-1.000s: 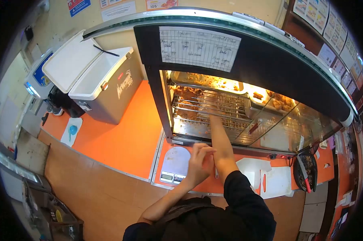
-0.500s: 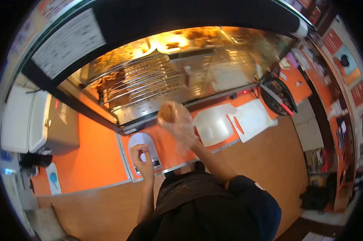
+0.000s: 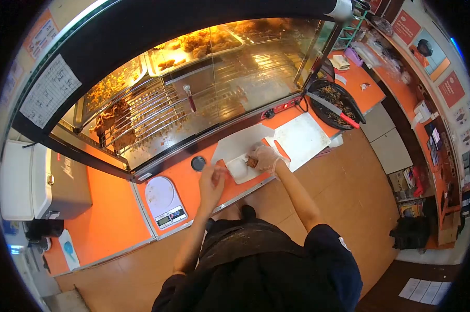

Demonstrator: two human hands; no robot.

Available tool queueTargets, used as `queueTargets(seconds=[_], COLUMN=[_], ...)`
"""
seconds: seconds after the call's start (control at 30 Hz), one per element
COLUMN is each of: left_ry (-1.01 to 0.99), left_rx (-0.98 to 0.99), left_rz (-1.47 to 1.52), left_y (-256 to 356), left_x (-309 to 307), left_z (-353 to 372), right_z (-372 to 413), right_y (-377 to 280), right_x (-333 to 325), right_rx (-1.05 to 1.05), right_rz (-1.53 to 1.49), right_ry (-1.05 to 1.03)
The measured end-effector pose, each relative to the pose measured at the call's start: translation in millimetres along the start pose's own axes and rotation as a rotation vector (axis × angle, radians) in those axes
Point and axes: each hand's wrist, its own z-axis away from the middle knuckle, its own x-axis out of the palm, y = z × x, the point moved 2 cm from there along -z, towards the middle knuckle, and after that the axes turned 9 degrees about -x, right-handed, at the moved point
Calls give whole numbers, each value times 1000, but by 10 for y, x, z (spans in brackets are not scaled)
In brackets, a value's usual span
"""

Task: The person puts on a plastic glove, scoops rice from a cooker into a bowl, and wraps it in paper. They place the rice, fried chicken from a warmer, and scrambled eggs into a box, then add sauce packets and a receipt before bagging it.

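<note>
My right hand (image 3: 268, 158), in a clear plastic glove, is closed around a browned piece of food (image 3: 252, 162), apparently fried chicken, partly covered by the fingers. It is low over a white cutting board (image 3: 239, 169) at the counter's front edge. My bare left hand (image 3: 211, 186) is just left of that board, fingers bent and apart, with nothing visible in it; its fingertips are slightly blurred. Beyond it sits a small round black container (image 3: 198, 164). A white kitchen scale (image 3: 161, 197) lies to the left.
A lit glass food warmer (image 3: 209, 119) with trays of fried food lines the back. On the right are a second white board (image 3: 301, 136) and a black pan (image 3: 333, 104) with a red-handled knife (image 3: 344, 115) across it. A cooler box (image 3: 63, 179) stands left.
My right hand has moved with the food from in front of the warmer down to the cutting board. My left hand has left the scale and moved right. The view has shifted.
</note>
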Motion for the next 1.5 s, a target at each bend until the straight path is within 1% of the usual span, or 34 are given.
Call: queueTargets(seconds=[0.1,0.17,0.2,0.23,0.3,0.33,0.4,0.43,0.47,0.5,0.53,0.57,0.6,0.67,0.7,0.73,0.77,0.83,0.87,0.9,0.93,0.97,1.0,1.03,1.07,1.1,1.13,1.17,1.2,1.27,1.3,1.4,1.47,1.5], left_ry=[271,468,516,562,567,569,608,630,646,612,571,626,592,625,634,648,658,683,779,876,973,684,463,121,-220,-340,-405,-469,-450,-395,-366,-302,-352,-360], left_rx=[285,352,391,434,391,373,431,449,479,395,288,230,297,323,331,337,269,132,197,265,333,111,286,298,302,225,134,43,-10,-113,-166,-189,-179,-156], left_rz=[-104,-308,-330,-352,-450,-497,-445,-496,-532,-428,-542,-578,-500,-400,-398,-398,-427,-484,-577,-673,-771,-388,-133,-66,2,43,254,463,567,772,877,1080,1249,1332], left_y=[533,875,1010,1092,1013,987,1045,970,872,817,645,724,665,778,791,792,845,905,864,798,711,504,754,890,977,971,1072,1166,1196,1214,1204,917,781,814], left_x=[-116,-246,-289,-323,-353,-384,-415,-446,-476,-497,-606,-626,-726,-853,-950,-1050,-1125,-1227,-1183,-1079,-945,-676,-256,32,277,552,713,814,824,779,763,663,560,424], left_z=[-574,-962,-1154,-1319,-1609,-1700,-1696,-1701,-1714,-1719,-1732,-1645,-1647,-1518,-1474,-1407,-1336,-1169,-1072,-957,-803,-570,-235,48,334,540,597,567,529,436,401,254,122,25], right_z=[221,366,431,466,502,307,-70,-15,52,43,46,179,363,628,706,726,715,771,800,748,690,633,608,544,420,268,127,-41,15,243,294,282,170,93], right_y=[-86,-97,-71,0,283,740,1607,1350,1070,1052,1062,898,606,226,101,45,5,-298,-450,-505,-577,-650,-802,-883,-885,-870,-842,-742,-890,-1396,-1526,-1813,-1927,-1976], right_x=[-237,-403,-433,-398,-212,327,1332,1089,835,856,893,740,432,-162,-320,-380,-430,-820,-1014,-1034,-1105,-1175,-1392,-1525,-1570,-1584,-1548,-1410,-1533,-1978,-2025,-1969,-1770,-1672], right_rx=[-270,94,280,364,535,478,377,167,11,99,185,230,254,215,194,161,132,52,13,-110,-108,-103,28,161,223,285,349,249,221,154,151,101,13,-33], right_rz=[-145,-356,-459,-464,-472,-746,-1318,-902,-468,-370,-281,-498,-725,-769,-797,-667,-540,-548,-552,-411,-389,-365,-462,-558,-486,-412,-339,-65,-159,-349,-318,-238,-220,-223], right_ry=[373,485,537,551,586,656,799,801,867,877,881,895,896,803,739,754,762,766,768,869,929,989,1007,1017,1084,1149,1212,1288,1309,1342,1318,1231,1175,1145])
